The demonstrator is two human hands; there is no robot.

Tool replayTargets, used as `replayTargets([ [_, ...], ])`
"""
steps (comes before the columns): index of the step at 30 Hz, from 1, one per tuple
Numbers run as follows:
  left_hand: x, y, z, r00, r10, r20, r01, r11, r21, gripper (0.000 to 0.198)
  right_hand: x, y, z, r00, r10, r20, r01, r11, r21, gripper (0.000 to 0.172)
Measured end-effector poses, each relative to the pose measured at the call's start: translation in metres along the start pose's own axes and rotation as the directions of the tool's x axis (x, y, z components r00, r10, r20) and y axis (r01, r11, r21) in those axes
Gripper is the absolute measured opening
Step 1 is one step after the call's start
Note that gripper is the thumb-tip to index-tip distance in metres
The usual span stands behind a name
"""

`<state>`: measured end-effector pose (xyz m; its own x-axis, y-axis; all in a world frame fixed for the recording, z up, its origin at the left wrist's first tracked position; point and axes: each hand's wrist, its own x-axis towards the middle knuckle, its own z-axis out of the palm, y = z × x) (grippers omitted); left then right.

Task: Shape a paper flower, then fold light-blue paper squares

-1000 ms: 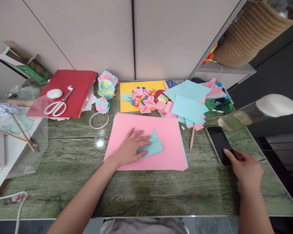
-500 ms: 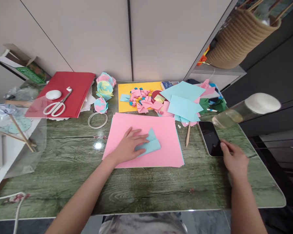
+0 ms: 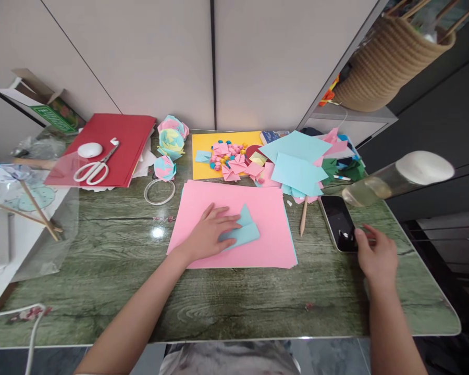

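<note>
My left hand (image 3: 210, 233) lies flat with fingers spread, pressing a folded light blue paper (image 3: 247, 234) that has one pointed corner upward. Beneath both is a stack of pink paper (image 3: 203, 194), with blue edges peeking out at its right side. Over on the right, my right hand (image 3: 379, 258) is beside a black-screened phone (image 3: 338, 221). Its thumb is at the phone's lower right edge, and the other fingers are apart from the thumb, holding nothing. The phone lies face up on the green wood-patterned table (image 3: 234, 302).
Behind the stack lie small pink folded papers (image 3: 237, 164) and blue sheets (image 3: 299, 172). A wooden stick (image 3: 304, 216) points toward me. A capped bottle (image 3: 398, 174) stands at right. White scissors (image 3: 96, 169) rest on red paper (image 3: 121, 130); paper flowers (image 3: 171, 143) and a tape ring (image 3: 159, 191) sit left.
My right hand's fingers have loosened and parted at the phone's edge. The left hand keeps its place on the blue paper. The whole view has shifted slightly.
</note>
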<state>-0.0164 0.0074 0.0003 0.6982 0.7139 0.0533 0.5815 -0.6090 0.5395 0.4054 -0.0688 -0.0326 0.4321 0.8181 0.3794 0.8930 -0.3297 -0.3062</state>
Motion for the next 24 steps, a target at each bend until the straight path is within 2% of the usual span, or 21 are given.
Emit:
replayTargets([
  [2,-0.001,0.001,-0.001,1.000,0.004,-0.003,-0.004,1.000,-0.002,0.035,-0.008,-0.018,-0.005,0.992,0.004,-0.129,-0.003,1.000,0.005,0.043],
  [4,-0.002,0.002,-0.002,1.000,0.003,-0.002,-0.003,1.000,0.000,0.035,-0.018,-0.044,-0.010,0.988,-0.056,-0.146,0.063,0.997,0.042,0.042],
  [7,-0.003,0.002,-0.002,1.000,-0.006,-0.001,0.006,1.000,0.007,0.036,-0.037,-0.090,-0.014,0.980,-0.198,-0.031,0.200,0.971,0.128,0.037],
  [9,-0.004,0.002,-0.002,1.000,-0.010,-0.007,0.010,1.000,0.010,0.036,-0.052,-0.122,-0.015,0.946,-0.322,0.035,0.311,0.933,0.182,0.032],
  [11,-0.005,0.002,-0.001,1.000,-0.010,-0.018,0.011,1.000,0.011,0.036,-0.067,-0.152,-0.015,0.869,-0.481,0.118,0.442,0.860,0.255,0.030],
  [14,-0.006,0.001,0.000,0.999,-0.008,-0.035,0.009,1.000,0.014,0.037,-0.085,-0.187,-0.012,0.695,-0.688,0.210,0.598,0.715,0.363,0.038],
  [15,-0.006,0.001,0.001,0.999,-0.007,-0.039,0.008,1.000,0.016,0.037,-0.090,-0.196,-0.010,0.640,-0.735,0.225,0.635,0.670,0.384,0.040],
  [17,-0.007,0.000,0.002,0.999,-0.005,-0.048,0.005,1.000,0.017,0.038,-0.097,-0.208,-0.005,0.580,-0.776,0.249,0.676,0.629,0.385,0.042],
  [19,-0.007,0.000,0.003,0.998,-0.006,-0.058,0.007,1.000,0.018,0.039,-0.102,-0.214,0.002,0.570,-0.773,0.278,0.686,0.634,0.357,0.041],
  [24,-0.009,-0.001,0.003,0.998,-0.014,-0.065,0.014,1.000,0.004,0.039,-0.106,-0.213,0.013,0.587,-0.741,0.325,0.673,0.670,0.312,0.040],
])
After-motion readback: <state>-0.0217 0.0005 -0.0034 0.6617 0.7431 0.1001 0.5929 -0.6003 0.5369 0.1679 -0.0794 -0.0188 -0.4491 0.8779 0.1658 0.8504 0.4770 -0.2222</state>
